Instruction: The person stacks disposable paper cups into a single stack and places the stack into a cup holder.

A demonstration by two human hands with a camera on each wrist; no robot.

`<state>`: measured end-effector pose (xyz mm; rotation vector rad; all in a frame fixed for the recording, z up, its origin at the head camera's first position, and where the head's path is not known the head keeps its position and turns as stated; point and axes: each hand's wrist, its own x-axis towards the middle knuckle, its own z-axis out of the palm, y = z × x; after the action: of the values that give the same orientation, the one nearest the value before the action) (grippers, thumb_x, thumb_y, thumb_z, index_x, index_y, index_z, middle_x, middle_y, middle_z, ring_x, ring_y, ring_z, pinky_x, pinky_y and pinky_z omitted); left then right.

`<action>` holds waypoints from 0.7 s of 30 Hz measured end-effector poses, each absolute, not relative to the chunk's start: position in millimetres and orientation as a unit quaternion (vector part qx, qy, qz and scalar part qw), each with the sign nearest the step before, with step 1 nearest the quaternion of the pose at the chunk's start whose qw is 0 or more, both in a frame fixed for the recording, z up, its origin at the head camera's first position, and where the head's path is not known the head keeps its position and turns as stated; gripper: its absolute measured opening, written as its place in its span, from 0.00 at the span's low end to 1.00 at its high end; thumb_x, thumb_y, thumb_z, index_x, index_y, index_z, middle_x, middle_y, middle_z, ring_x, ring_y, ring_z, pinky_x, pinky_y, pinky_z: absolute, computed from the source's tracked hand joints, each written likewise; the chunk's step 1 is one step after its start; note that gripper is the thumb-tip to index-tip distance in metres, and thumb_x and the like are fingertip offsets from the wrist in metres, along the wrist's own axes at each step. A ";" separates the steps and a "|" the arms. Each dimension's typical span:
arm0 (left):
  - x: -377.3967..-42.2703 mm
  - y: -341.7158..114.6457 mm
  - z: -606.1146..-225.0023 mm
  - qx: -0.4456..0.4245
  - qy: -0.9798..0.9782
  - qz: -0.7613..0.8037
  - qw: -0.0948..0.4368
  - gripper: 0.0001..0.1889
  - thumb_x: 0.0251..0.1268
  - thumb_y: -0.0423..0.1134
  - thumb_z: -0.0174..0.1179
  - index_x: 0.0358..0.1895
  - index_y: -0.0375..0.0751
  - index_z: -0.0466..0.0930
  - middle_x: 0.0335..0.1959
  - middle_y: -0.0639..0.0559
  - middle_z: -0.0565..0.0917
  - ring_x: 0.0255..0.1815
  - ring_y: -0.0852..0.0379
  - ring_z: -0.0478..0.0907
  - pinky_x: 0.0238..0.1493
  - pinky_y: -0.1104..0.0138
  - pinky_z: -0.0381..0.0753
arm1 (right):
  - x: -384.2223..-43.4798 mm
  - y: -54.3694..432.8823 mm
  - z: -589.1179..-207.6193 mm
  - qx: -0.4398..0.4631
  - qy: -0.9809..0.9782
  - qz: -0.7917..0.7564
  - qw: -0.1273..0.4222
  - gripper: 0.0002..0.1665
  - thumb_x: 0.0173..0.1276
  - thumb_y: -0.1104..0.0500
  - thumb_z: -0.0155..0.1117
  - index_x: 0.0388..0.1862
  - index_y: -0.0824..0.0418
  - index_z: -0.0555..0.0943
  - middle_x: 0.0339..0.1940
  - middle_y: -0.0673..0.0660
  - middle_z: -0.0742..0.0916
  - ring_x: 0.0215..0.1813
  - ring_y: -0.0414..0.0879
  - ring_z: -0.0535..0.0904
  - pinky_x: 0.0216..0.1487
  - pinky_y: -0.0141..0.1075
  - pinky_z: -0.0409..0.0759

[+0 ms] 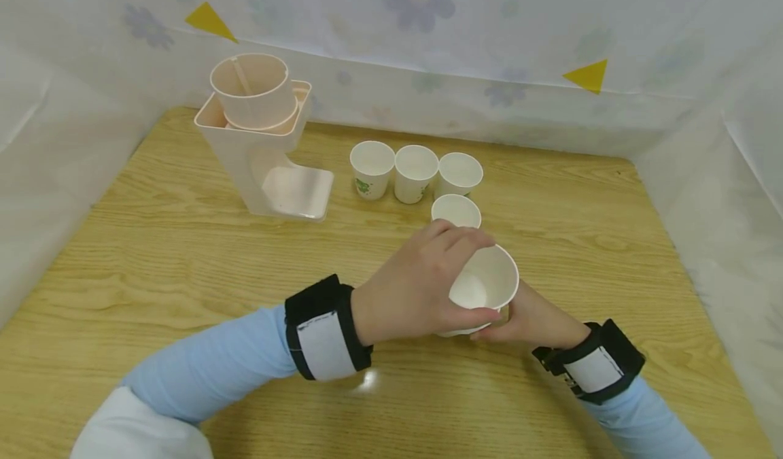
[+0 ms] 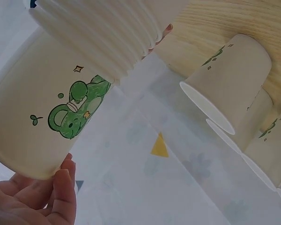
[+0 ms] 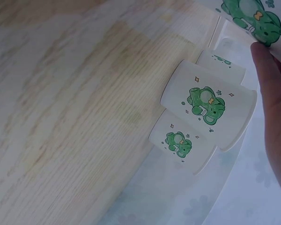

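Observation:
My left hand (image 1: 422, 285) grips a white paper cup (image 1: 492, 275) by its rim, thumb on the near side and fingers on the far side. In the left wrist view this cup (image 2: 28, 98), printed with a green cartoon bear, sits partly drawn out of a stack of nested paper cups (image 2: 103, 37). Below and right of it, my right hand (image 1: 538, 313) holds that stack, which the left hand mostly hides in the head view. A single paper cup (image 1: 456, 211) stands on the table just beyond the left fingers.
Three more paper cups stand in a row behind it: left (image 1: 372, 166), middle (image 1: 416, 172) and right (image 1: 460, 172). A pale pink dispenser-like stand (image 1: 245, 170) with a round holder (image 1: 259, 109) is at the back left. White sheeting (image 1: 367, 85) walls the wooden table (image 1: 183, 262).

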<state>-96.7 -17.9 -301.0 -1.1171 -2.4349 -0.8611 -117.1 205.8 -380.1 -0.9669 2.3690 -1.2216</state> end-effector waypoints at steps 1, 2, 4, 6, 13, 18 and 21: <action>-96.6 -17.9 -301.2 -0.391 -0.854 -0.301 0.164 0.33 0.45 0.55 0.70 0.52 0.40 0.75 0.49 0.53 0.79 0.49 0.55 0.73 0.50 0.68 0.74 | -116.9 205.7 -379.8 -0.336 0.827 -0.424 0.153 0.53 0.45 0.63 0.77 0.66 0.63 0.56 0.57 0.58 0.73 0.54 0.34 0.69 0.54 0.31 0.72; -96.6 -17.9 -301.3 -0.390 -0.855 -0.300 0.164 0.33 0.45 0.55 0.70 0.53 0.40 0.75 0.49 0.53 0.79 0.49 0.55 0.73 0.50 0.68 0.74 | -116.7 205.7 -379.5 -0.334 0.828 -0.424 0.154 0.53 0.45 0.63 0.77 0.66 0.63 0.56 0.57 0.58 0.73 0.54 0.34 0.69 0.54 0.31 0.72; -96.6 -17.9 -301.7 -0.390 -0.856 -0.298 0.164 0.33 0.44 0.55 0.70 0.53 0.39 0.74 0.49 0.53 0.80 0.48 0.55 0.73 0.50 0.68 0.74 | -116.3 205.3 -378.9 -0.333 0.827 -0.425 0.156 0.53 0.45 0.63 0.77 0.66 0.64 0.56 0.56 0.59 0.73 0.54 0.34 0.69 0.54 0.31 0.72; -96.7 -17.9 -302.1 -0.391 -0.856 -0.298 0.163 0.34 0.44 0.55 0.70 0.53 0.39 0.74 0.49 0.53 0.80 0.48 0.55 0.73 0.49 0.68 0.74 | -116.0 205.1 -378.3 -0.331 0.827 -0.427 0.156 0.53 0.45 0.63 0.77 0.66 0.65 0.56 0.56 0.59 0.73 0.54 0.34 0.69 0.54 0.31 0.72; -97.0 -18.7 -302.6 -0.395 -0.857 -0.296 0.149 0.35 0.44 0.55 0.70 0.54 0.39 0.73 0.49 0.52 0.79 0.48 0.54 0.72 0.49 0.69 0.74 | -116.0 204.4 -377.5 -0.329 0.830 -0.424 0.155 0.52 0.44 0.64 0.77 0.65 0.67 0.57 0.55 0.59 0.73 0.53 0.33 0.68 0.53 0.31 0.72; -97.4 -18.8 -303.6 -0.399 -0.855 -0.300 0.143 0.33 0.44 0.54 0.70 0.53 0.39 0.73 0.47 0.52 0.79 0.47 0.53 0.72 0.48 0.68 0.74 | -116.2 204.4 -378.1 -0.332 0.832 -0.419 0.148 0.52 0.44 0.63 0.78 0.65 0.66 0.57 0.56 0.59 0.73 0.53 0.34 0.68 0.53 0.31 0.72; -97.6 -18.7 -304.4 -0.402 -0.854 -0.298 0.140 0.33 0.44 0.54 0.70 0.52 0.39 0.73 0.46 0.53 0.79 0.46 0.53 0.72 0.48 0.69 0.73 | -115.7 204.1 -377.4 -0.329 0.836 -0.414 0.146 0.52 0.44 0.63 0.78 0.65 0.66 0.58 0.55 0.59 0.74 0.53 0.34 0.68 0.54 0.31 0.72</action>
<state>-97.6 -18.7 -304.4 -1.1631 -2.4684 -0.8616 -115.7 204.1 -377.4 -0.9483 2.4074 -1.1925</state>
